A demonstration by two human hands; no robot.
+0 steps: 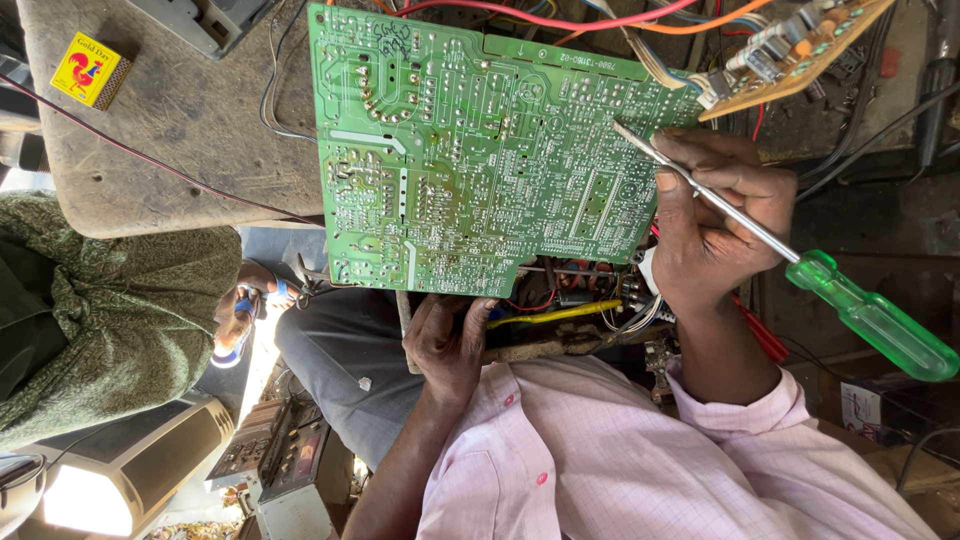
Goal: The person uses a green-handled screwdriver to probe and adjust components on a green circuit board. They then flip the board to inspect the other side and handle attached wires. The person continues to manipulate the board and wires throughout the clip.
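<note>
— Between the two hands, what sits there?

— A large green circuit board, solder side up. Its lower edge rests against the left hand, whose fingers curl shut around that edge from below.

— And the other hand?

— The right hand is closed around a screwdriver. Its metal shaft runs out past the fingertips, and the tip touches the board's right edge. The clear green handle sticks out the opposite way, behind the palm, away from the board.

— What lies near that grip?

— Just above the right hand, a smaller tan board hangs on coloured wires. Beneath the big board, between the two wrists, more wires and a yellow rod show.

— Anything farther off?

— Well away from the left hand, a yellow matchbox lies on a worn tabletop. Another person in a green patterned garment sits beside it.
</note>
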